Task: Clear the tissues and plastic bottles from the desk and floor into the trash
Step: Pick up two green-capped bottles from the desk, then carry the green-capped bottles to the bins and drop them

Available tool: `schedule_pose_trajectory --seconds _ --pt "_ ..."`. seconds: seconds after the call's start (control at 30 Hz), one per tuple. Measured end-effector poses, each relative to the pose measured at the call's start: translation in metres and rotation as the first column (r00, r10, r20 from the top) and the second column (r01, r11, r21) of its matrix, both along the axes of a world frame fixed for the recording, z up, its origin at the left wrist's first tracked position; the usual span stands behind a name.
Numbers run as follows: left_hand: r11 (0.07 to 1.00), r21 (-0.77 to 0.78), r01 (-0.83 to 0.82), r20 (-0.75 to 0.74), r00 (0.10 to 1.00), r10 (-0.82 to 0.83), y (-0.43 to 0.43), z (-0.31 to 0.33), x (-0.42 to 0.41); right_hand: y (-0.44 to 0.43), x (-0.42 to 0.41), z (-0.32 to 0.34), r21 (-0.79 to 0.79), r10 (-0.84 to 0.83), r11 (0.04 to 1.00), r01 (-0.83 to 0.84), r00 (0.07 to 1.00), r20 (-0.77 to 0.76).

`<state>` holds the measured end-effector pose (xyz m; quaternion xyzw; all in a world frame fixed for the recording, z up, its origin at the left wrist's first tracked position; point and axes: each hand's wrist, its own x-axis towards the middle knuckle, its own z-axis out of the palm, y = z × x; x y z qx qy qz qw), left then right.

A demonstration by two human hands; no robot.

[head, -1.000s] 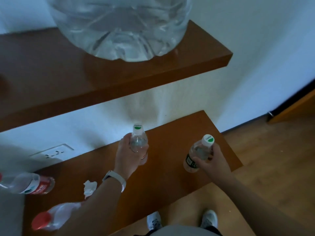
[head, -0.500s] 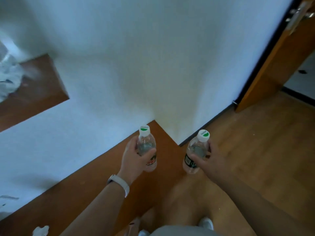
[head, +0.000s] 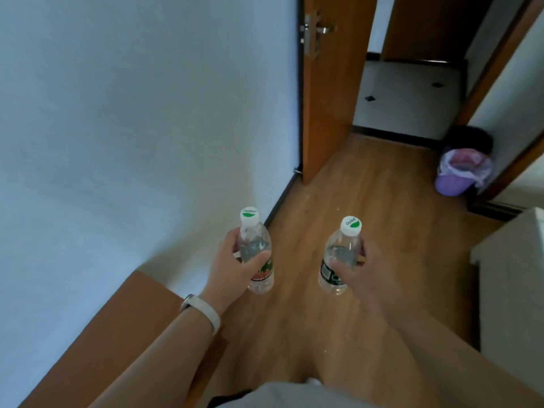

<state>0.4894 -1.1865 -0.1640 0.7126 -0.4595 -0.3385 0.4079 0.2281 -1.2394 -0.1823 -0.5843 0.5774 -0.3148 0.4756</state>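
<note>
My left hand (head: 232, 266) is wrapped around a clear plastic water bottle with a red label (head: 255, 254), thumb across its front and fingers curled behind, so the grip is closed snugly on the bottle's middle. My right hand (head: 357, 275) is closed the same way on a second clear bottle with a dark label (head: 338, 257), palm against its right side. Both bottles stand upright in my grip, white caps with green marks on top, held apart from each other above the wooden floor (head: 368, 201). A white band (head: 203, 312) sits on my left wrist. Below my left forearm runs the corner of the brown desk (head: 117, 334), set against the white wall (head: 132, 128). Ahead, an open wooden door (head: 329, 92) stands beside the wall. Well ahead on the right, near a door frame, a purple trash bin (head: 454, 179) lined with a pale bag stands on the floor; something pinkish seems to lie inside, though it is too blurred to name.
</note>
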Motion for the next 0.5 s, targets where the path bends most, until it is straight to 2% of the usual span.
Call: schedule_pose_trajectory --seconds 0.17,0.4,0.5 --pt "0.989 -0.04 0.14 0.031 0.99 -0.139 -0.058 0.01 -0.04 -0.017 -0.045 -0.002 0.018 -0.167 0.986 0.167 0.986 0.003" --pt "0.929 -0.047 0.368 0.075 0.928 -0.364 -0.134 0.016 -0.077 -0.043 -0.08 -0.014 0.045 -0.279 0.959 0.28 0.96 -0.028" --pt "0.909 -0.075 0.41 0.054 0.912 -0.407 -0.177 0.015 -0.084 -0.067 -0.088 -0.012 0.023 -0.337 0.941 0.338 0.94 -0.055"
